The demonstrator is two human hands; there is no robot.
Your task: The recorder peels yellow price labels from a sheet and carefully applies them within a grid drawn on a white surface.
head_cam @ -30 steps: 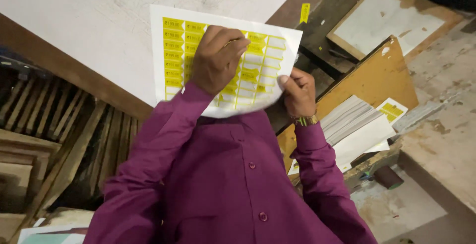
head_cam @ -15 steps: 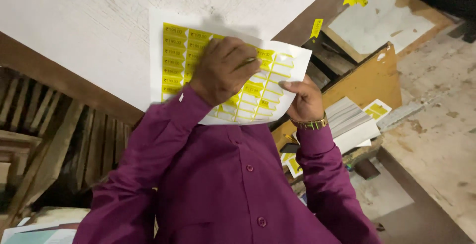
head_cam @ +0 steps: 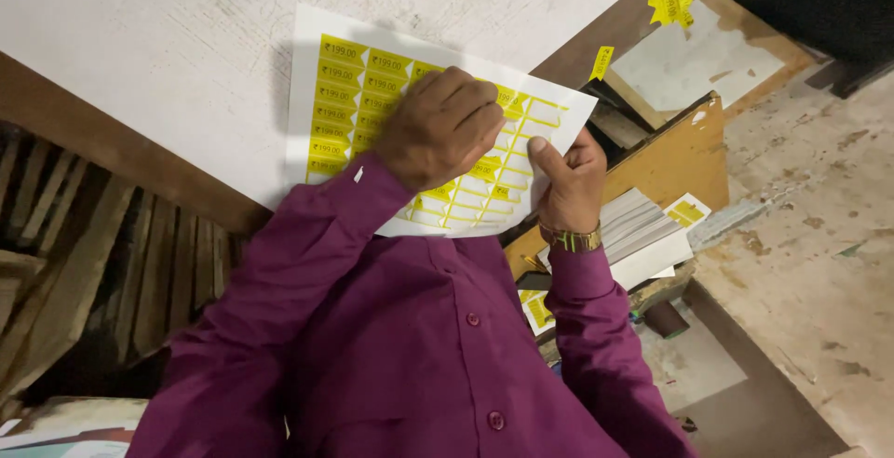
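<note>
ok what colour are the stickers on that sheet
Yellow stickers on a white backing sheet, clearest in the head view.

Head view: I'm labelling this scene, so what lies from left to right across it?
Wooden slats → left hand on the sticker sheet → right hand → brown board → concrete floor.

We see a white, scuffed desk (head_cam: 140, 39) edged in brown wood. Wooden slats (head_cam: 112, 262) lie left of it, a stained concrete floor (head_cam: 801, 225) to the right.
</note>
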